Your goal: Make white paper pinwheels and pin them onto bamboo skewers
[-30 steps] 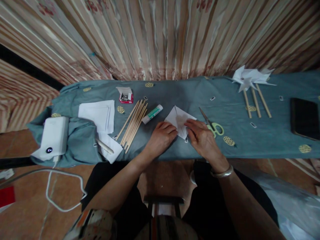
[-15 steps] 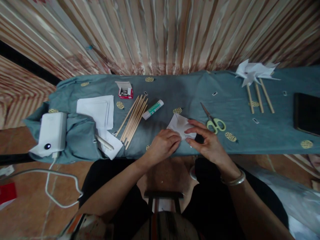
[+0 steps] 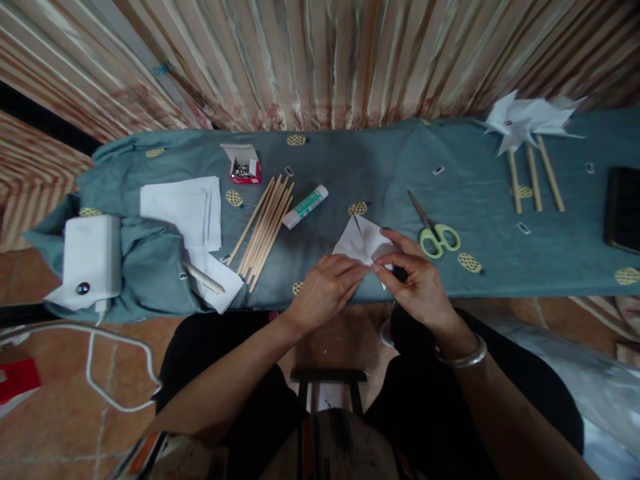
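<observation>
A white square of paper (image 3: 356, 241), slit inward from a corner, lies over the table's front edge between my hands. My left hand (image 3: 327, 285) has its fingers closed on the paper's near left side. From the right, my right hand (image 3: 413, 273) pinches a part of the paper near its middle, thumb and forefinger together, close to the left fingertips. The paper's near edge is partly hidden by my fingers. Just beyond my right hand lie scissors (image 3: 436, 237) with light green handles, blades pointing away.
A glue stick (image 3: 305, 207), several wooden sticks (image 3: 267, 232) and a red box (image 3: 244, 171) of small metal pins lie left of centre. White paper sheets (image 3: 183, 207), a pen (image 3: 204, 278) and a white device (image 3: 92, 259) are farther left. Paper pinwheels (image 3: 533, 123) and a phone (image 3: 623, 208) are right.
The right thumb and forefinger, apart before, have closed on the paper and come nearer the left fingertips. The camera view has shifted slightly.
</observation>
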{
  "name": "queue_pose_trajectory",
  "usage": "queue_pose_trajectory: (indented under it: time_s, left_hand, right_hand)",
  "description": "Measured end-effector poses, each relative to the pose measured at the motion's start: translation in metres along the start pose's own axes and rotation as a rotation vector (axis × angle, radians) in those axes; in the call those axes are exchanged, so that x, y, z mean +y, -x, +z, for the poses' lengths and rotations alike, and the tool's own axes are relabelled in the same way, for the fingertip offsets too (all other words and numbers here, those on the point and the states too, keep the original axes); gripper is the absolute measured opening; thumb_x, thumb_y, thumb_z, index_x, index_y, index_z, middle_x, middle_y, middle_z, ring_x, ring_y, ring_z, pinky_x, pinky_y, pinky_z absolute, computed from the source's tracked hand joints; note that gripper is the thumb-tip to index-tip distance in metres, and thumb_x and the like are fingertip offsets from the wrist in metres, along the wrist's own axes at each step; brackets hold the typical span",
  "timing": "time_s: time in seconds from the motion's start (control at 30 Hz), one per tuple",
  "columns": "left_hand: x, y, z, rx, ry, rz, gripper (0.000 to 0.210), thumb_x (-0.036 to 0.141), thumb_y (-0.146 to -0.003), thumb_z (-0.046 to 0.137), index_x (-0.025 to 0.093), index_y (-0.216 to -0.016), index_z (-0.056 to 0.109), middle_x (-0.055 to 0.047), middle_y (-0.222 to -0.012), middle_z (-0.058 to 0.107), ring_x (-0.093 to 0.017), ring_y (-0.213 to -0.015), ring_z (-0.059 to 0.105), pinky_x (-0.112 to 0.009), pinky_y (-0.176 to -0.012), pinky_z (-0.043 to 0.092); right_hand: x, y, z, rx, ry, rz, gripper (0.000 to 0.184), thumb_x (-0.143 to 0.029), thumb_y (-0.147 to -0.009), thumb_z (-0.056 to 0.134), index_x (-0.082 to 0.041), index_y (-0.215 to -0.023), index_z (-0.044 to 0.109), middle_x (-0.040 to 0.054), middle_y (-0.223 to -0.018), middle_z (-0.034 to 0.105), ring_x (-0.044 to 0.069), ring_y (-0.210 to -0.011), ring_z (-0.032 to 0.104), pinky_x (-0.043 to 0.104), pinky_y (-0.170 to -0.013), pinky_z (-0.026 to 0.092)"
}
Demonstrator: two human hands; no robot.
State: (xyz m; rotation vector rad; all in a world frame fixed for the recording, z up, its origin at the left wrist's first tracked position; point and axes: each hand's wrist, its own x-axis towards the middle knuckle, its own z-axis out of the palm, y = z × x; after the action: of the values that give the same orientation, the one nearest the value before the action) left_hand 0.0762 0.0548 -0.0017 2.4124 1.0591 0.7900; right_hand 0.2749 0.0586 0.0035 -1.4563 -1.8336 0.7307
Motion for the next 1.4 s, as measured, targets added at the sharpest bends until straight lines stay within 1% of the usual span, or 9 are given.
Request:
queue_pose_trajectory:
  time_s: [0.07,0.17,0.4,0.57,0.8,0.93,1.0,1.17,1.4]
  left_hand:
    - [-0.001,0.0,0.002,0.017,0.002,0.025,0.021,0.021,-0.097,0.051,0.015,-0.111,0.065,-0.009,-0.104,0.072,-0.02,-0.099,0.064,-0.037,-0.086,0.054]
    - [-0.002,-0.001,0.004,0.037,0.019,0.024,0.02,0.019,-0.096,0.053,0.013,-0.109,0.067,-0.009,-0.103,0.071,-0.02,-0.099,0.063,-0.037,-0.087,0.054]
    - [-0.001,-0.007,0.005,-0.016,0.025,-0.027,0.021,0.021,-0.096,0.054,0.017,-0.109,0.068,-0.009,-0.106,0.07,-0.021,-0.102,0.061,-0.04,-0.087,0.054]
    - [-0.002,-0.007,0.007,-0.018,0.003,-0.022,0.021,0.021,-0.096,0.053,0.017,-0.109,0.069,-0.009,-0.106,0.069,-0.021,-0.102,0.061,-0.039,-0.088,0.053]
    - [-0.004,-0.007,0.01,0.026,0.012,-0.016,0.021,0.021,-0.096,0.052,0.015,-0.109,0.068,-0.01,-0.106,0.069,-0.021,-0.1,0.061,-0.039,-0.088,0.054]
    - [-0.004,-0.008,0.01,0.017,0.018,-0.027,0.021,0.02,-0.096,0.052,0.015,-0.109,0.068,-0.01,-0.107,0.068,-0.021,-0.101,0.061,-0.039,-0.088,0.055]
    - [-0.003,-0.009,0.009,0.012,0.014,-0.022,0.021,0.02,-0.096,0.053,0.014,-0.108,0.068,-0.01,-0.106,0.068,-0.021,-0.101,0.061,-0.039,-0.089,0.055]
    - [-0.002,-0.01,0.007,-0.016,0.023,-0.044,0.021,0.02,-0.096,0.052,0.015,-0.108,0.069,-0.01,-0.107,0.068,-0.022,-0.103,0.061,-0.04,-0.09,0.054]
    - [-0.003,-0.009,0.008,-0.024,0.037,-0.046,0.021,0.019,-0.096,0.052,0.015,-0.108,0.069,-0.01,-0.109,0.068,-0.022,-0.105,0.061,-0.041,-0.092,0.054]
  right_hand:
    - [-0.001,0.002,0.0,0.004,0.035,-0.02,0.012,-0.028,-0.085,0.062,-0.023,-0.078,0.07,0.0094,-0.134,0.062,0.029,-0.125,0.057,0.049,-0.106,0.042]
    - [-0.001,0.004,0.001,0.01,0.071,-0.032,0.011,-0.027,-0.085,0.063,-0.023,-0.078,0.069,0.0107,-0.134,0.061,0.031,-0.127,0.055,0.05,-0.106,0.044]
    - [0.0,0.007,0.001,0.072,0.176,-0.028,0.006,-0.027,-0.085,0.065,-0.025,-0.08,0.068,0.0083,-0.135,0.059,0.03,-0.128,0.055,0.051,-0.108,0.043]
    - [0.0,0.006,0.0,0.079,0.181,-0.032,0.006,-0.027,-0.085,0.065,-0.025,-0.08,0.068,0.0093,-0.133,0.06,0.031,-0.127,0.055,0.052,-0.108,0.043]
    - [-0.001,0.006,-0.001,0.08,0.19,-0.025,0.006,-0.028,-0.084,0.065,-0.025,-0.08,0.068,0.0087,-0.134,0.06,0.032,-0.127,0.055,0.052,-0.107,0.045]
    - [-0.002,0.006,-0.001,0.076,0.199,-0.036,0.006,-0.029,-0.086,0.064,-0.027,-0.081,0.067,0.0074,-0.134,0.06,0.032,-0.126,0.055,0.054,-0.107,0.045]
    - [-0.003,0.006,-0.001,0.073,0.207,-0.045,0.007,-0.029,-0.087,0.062,-0.026,-0.082,0.067,0.0081,-0.134,0.06,0.032,-0.126,0.055,0.055,-0.107,0.044]
    - [-0.006,0.006,-0.001,0.079,0.238,-0.057,0.009,-0.027,-0.089,0.059,-0.027,-0.089,0.068,0.0072,-0.136,0.059,0.031,-0.129,0.053,0.054,-0.11,0.044]
    - [-0.005,0.008,0.002,0.072,0.276,-0.138,0.022,-0.024,-0.093,0.051,-0.027,-0.106,0.069,0.0062,-0.145,0.05,0.031,-0.136,0.046,0.055,-0.114,0.038]
